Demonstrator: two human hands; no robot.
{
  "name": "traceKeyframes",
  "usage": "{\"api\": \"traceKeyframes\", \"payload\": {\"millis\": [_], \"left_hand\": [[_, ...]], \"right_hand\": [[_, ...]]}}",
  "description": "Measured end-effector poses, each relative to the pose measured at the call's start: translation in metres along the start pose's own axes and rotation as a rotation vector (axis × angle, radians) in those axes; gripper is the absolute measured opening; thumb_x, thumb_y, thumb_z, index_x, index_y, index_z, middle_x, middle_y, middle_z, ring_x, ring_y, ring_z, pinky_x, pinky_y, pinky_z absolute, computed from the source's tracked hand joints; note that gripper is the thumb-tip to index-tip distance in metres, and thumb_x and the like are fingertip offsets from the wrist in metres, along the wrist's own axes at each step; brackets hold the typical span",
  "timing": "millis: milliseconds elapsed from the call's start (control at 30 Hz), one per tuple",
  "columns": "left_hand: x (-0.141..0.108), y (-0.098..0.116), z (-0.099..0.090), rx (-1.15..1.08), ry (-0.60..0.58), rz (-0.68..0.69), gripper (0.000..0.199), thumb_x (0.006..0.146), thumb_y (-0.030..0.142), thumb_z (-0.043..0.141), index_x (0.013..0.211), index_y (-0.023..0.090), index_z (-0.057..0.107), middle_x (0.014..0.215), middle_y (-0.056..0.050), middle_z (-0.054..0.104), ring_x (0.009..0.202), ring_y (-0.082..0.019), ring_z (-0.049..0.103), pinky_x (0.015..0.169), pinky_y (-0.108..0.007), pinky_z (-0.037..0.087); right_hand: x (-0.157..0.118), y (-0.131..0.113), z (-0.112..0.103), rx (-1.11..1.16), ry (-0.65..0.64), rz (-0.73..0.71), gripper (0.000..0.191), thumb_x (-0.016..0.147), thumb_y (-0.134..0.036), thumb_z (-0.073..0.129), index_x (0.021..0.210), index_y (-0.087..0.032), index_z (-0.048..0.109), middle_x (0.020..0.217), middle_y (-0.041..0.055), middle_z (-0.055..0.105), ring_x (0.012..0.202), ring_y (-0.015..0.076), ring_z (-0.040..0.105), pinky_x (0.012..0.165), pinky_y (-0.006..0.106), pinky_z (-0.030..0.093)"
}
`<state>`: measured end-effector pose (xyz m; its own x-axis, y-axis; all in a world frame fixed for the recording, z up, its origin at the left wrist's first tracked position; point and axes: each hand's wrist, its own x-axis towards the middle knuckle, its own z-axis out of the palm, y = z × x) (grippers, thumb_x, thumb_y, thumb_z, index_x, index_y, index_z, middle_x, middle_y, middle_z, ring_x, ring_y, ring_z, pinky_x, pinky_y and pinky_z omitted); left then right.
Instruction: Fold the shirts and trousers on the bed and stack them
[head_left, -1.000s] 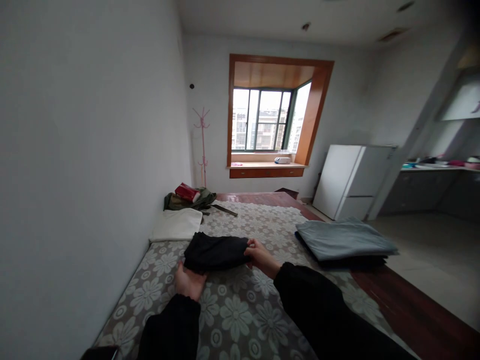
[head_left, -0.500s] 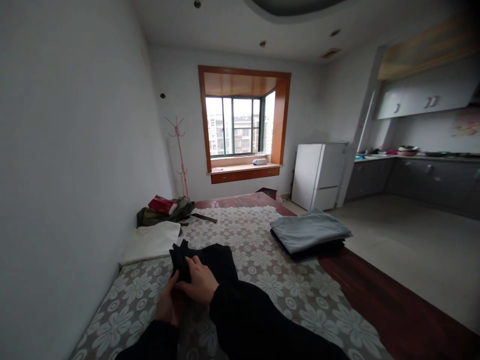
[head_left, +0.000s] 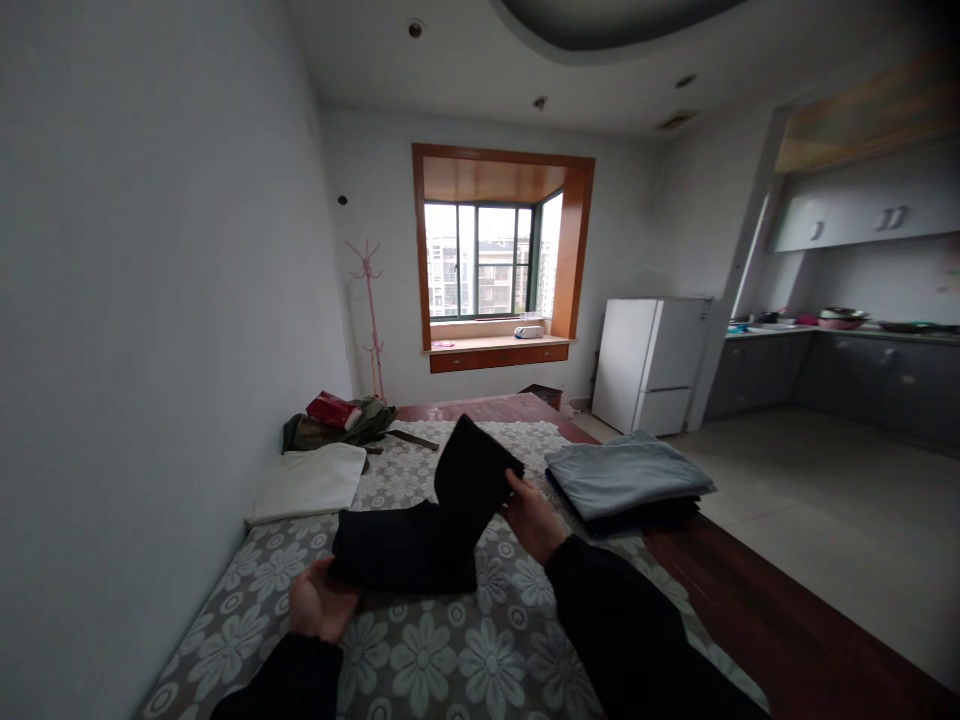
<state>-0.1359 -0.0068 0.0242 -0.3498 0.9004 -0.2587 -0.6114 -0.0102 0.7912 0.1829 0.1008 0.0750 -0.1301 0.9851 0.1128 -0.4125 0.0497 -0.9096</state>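
A black cloth (head_left: pixel 405 545) lies in front of me on the flowered cover, its right part lifted and bent upward. My right hand (head_left: pixel 532 515) pinches the raised part at its right edge. At the cloth's lower left corner, my left hand (head_left: pixel 321 600) has its fingers tucked under and around the fabric. To the right sits a folded stack with a grey-blue cloth (head_left: pixel 630 475) on top and black fabric beneath.
A white cloth (head_left: pixel 315 480) lies at the left by the wall, with a green bag (head_left: pixel 367 420) and a red item (head_left: pixel 332 410) behind it. Dark red boards (head_left: pixel 750 590) border the flowered cover (head_left: pixel 420 655) on the right. Farther off stands a white fridge (head_left: pixel 645 365).
My hands have moved apart, the right one going right and up with part of the black cloth. The cloth, bunched before, is now spread wider. The view has shifted slightly.
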Motion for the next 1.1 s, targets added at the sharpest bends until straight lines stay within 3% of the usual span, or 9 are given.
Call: {"api": "traceKeyframes", "payload": {"millis": [67, 167, 300, 400, 533, 633, 767, 933, 1100], "left_hand": [[-0.002, 0.010, 0.005, 0.011, -0.019, -0.093, 0.023, 0.087, 0.028, 0.053, 0.084, 0.017, 0.073, 0.080, -0.010, 0.079, 0.084, -0.029, 0.078, 0.078, -0.045, 0.064], [-0.001, 0.023, 0.017, 0.236, -0.012, -0.140, 0.021, 0.085, 0.033, 0.064, 0.087, 0.015, 0.074, 0.081, -0.012, 0.079, 0.087, -0.033, 0.078, 0.075, -0.046, 0.064], [0.009, 0.035, 0.034, 0.527, 0.083, 0.016, 0.013, 0.069, 0.027, 0.081, 0.076, 0.020, 0.072, 0.070, -0.007, 0.078, 0.087, -0.034, 0.077, 0.074, -0.041, 0.063], [0.018, 0.047, 0.041, 0.601, 0.120, 0.138, 0.018, 0.065, 0.025, 0.084, 0.077, 0.021, 0.072, 0.071, -0.006, 0.078, 0.090, -0.032, 0.076, 0.077, -0.039, 0.062], [0.030, 0.075, 0.037, 0.737, 0.193, 0.282, 0.025, 0.069, 0.030, 0.080, 0.091, 0.022, 0.071, 0.081, -0.005, 0.080, 0.091, -0.031, 0.076, 0.080, -0.039, 0.061], [0.039, 0.089, 0.025, 0.887, 0.263, 0.344, 0.025, 0.068, 0.031, 0.076, 0.089, 0.021, 0.069, 0.085, -0.008, 0.079, 0.099, -0.034, 0.074, 0.083, -0.041, 0.059], [0.048, 0.082, 0.004, 1.107, 0.276, 0.365, 0.027, 0.063, 0.027, 0.076, 0.086, 0.020, 0.065, 0.094, -0.014, 0.078, 0.110, -0.037, 0.070, 0.088, -0.041, 0.056], [0.071, 0.069, -0.017, 1.335, 0.239, 0.403, 0.047, 0.068, 0.035, 0.071, 0.110, 0.015, 0.063, 0.116, -0.021, 0.074, 0.117, -0.038, 0.067, 0.099, -0.047, 0.051], [0.102, 0.071, -0.023, 1.500, 0.149, 0.463, 0.047, 0.075, 0.035, 0.058, 0.116, 0.014, 0.065, 0.127, -0.020, 0.070, 0.125, -0.035, 0.063, 0.110, -0.045, 0.043]], "right_hand": [[-0.002, -0.021, -0.052, -0.169, 0.050, -0.034, 0.037, 0.084, -0.049, 0.058, 0.112, -0.025, 0.062, 0.117, 0.0104, 0.073, 0.106, 0.0275, 0.070, 0.077, 0.037, 0.060], [-0.002, -0.038, -0.116, -0.403, 0.060, 0.046, 0.034, 0.082, -0.040, 0.055, 0.111, -0.024, 0.061, 0.113, 0.0121, 0.074, 0.104, 0.0291, 0.071, 0.077, 0.038, 0.060], [0.012, -0.047, -0.155, -0.669, 0.122, 0.162, 0.037, 0.070, -0.028, 0.063, 0.107, -0.022, 0.059, 0.087, 0.0090, 0.075, 0.084, 0.0283, 0.073, 0.069, 0.038, 0.059], [0.028, -0.051, -0.156, -0.688, 0.091, 0.128, 0.055, 0.064, -0.018, 0.062, 0.118, -0.023, 0.057, 0.087, 0.0049, 0.075, 0.079, 0.0247, 0.072, 0.070, 0.035, 0.058], [0.048, -0.049, -0.148, -0.671, -0.012, -0.101, 0.078, 0.068, -0.017, 0.054, 0.144, -0.026, 0.040, 0.102, 0.0045, 0.074, 0.083, 0.0222, 0.072, 0.076, 0.036, 0.058], [0.057, -0.034, -0.144, -0.967, 0.006, -0.148, 0.085, 0.070, -0.014, 0.050, 0.152, -0.022, 0.030, 0.105, 0.0064, 0.073, 0.088, 0.0228, 0.072, 0.081, 0.036, 0.057], [0.062, -0.005, -0.139, -1.245, -0.023, -0.103, 0.093, 0.060, -0.004, 0.052, 0.151, -0.015, 0.039, 0.119, 0.0138, 0.067, 0.109, 0.0264, 0.066, 0.096, 0.036, 0.050], [0.079, 0.015, -0.122, -1.477, -0.130, -0.168, 0.075, 0.068, -0.004, 0.054, 0.142, -0.012, 0.053, 0.154, 0.0191, 0.043, 0.140, 0.0305, 0.044, 0.115, 0.037, 0.033], [0.105, 0.016, -0.110, -1.646, -0.243, -0.170, 0.047, 0.080, -0.007, 0.053, 0.125, -0.011, 0.067, 0.132, 0.0193, 0.062, 0.125, 0.0306, 0.054, 0.107, 0.039, 0.037]]}}
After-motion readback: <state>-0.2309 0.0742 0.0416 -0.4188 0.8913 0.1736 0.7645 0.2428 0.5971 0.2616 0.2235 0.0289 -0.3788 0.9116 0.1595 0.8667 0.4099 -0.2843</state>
